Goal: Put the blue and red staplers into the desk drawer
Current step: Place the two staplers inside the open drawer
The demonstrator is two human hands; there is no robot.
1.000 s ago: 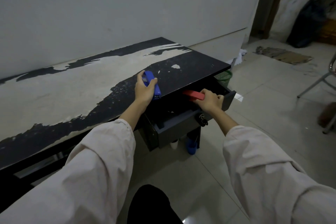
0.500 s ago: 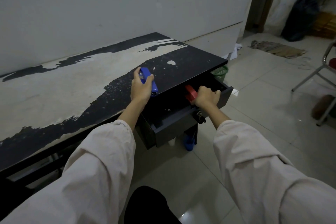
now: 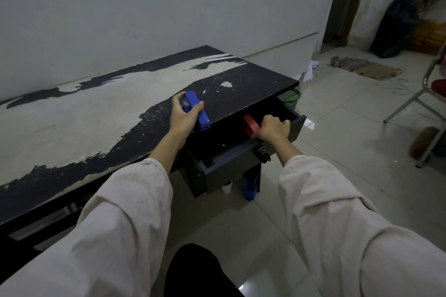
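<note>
My left hand grips the blue stapler at the desk's front edge, just left of the open drawer. The dark desk drawer is pulled out under the right end of the desk. My right hand holds the red stapler down inside the drawer, near its right front corner. The red stapler stands tilted, its lower end hidden behind my fingers and the drawer front.
A key hangs in the drawer lock. A green mesh bin stands beyond the desk's right end. A blue object and a white cup sit on the floor under the drawer. A metal chair is at the right.
My right hand has lowered the red stapler deeper into the drawer and tipped it more upright. My left hand keeps hold of the blue stapler at the desk edge.
</note>
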